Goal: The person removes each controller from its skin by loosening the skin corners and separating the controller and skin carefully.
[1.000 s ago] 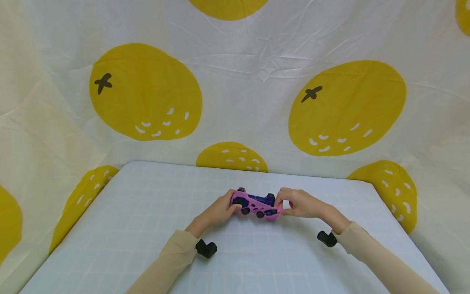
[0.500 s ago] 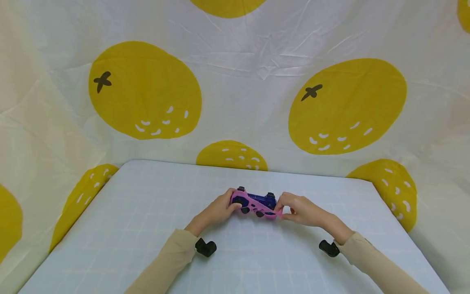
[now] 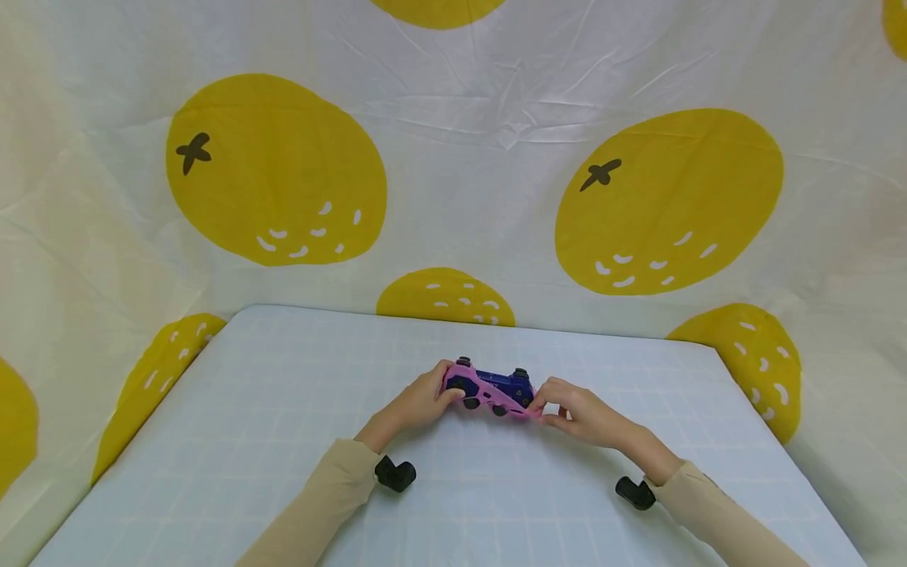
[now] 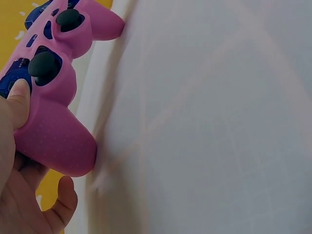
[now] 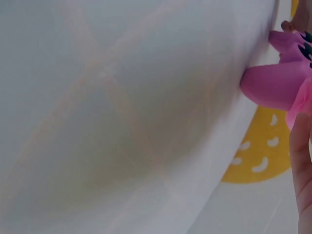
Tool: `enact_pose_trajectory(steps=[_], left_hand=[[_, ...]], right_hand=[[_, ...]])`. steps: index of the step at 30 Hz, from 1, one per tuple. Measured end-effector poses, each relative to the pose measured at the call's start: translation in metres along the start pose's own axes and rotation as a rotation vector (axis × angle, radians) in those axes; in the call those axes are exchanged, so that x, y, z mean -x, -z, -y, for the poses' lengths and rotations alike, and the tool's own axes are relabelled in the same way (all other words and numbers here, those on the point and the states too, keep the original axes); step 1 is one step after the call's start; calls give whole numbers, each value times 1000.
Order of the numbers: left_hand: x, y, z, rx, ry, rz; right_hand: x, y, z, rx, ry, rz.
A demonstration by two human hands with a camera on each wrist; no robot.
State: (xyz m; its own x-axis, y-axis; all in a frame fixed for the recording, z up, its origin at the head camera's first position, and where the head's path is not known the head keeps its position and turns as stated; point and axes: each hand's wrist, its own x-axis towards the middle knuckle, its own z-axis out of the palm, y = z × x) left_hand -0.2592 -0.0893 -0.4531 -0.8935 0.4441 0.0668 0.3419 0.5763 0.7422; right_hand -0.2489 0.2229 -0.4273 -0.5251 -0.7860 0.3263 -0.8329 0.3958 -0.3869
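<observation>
A dark blue game controller (image 3: 506,383) is partly covered by a pink silicone sleeve (image 4: 58,134). My left hand (image 3: 421,398) grips its left end, the thumb lying on the face near the direction pad. Black thumbsticks (image 4: 44,68) poke through holes in the sleeve. At the other end my right hand (image 3: 584,411) pinches the sleeve's edge between thumb and fingers. There the sleeve runs slantwise across the face, and the blue body with its right-hand buttons shows bare. In the right wrist view a pink grip (image 5: 273,87) hangs beside the right hand's finger (image 5: 301,151).
The table (image 3: 283,378) has a pale blue cloth with a light grid. Behind it hangs a white curtain (image 3: 468,181) printed with yellow fruit. A black wrist device (image 3: 395,474) sits at the left cuff, another black device (image 3: 635,493) at the right cuff.
My right hand has drawn lower and slightly toward me with the sleeve edge, and more of the controller's blue right side shows. The left hand keeps its grip almost unmoved.
</observation>
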Motion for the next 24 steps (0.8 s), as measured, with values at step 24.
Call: enact_pose_trajectory(steps=[24], left_hand=[[-2,-2,-3,38,23,-17]], right_hand=[[-4,-1,-11,-161,-74,-37]])
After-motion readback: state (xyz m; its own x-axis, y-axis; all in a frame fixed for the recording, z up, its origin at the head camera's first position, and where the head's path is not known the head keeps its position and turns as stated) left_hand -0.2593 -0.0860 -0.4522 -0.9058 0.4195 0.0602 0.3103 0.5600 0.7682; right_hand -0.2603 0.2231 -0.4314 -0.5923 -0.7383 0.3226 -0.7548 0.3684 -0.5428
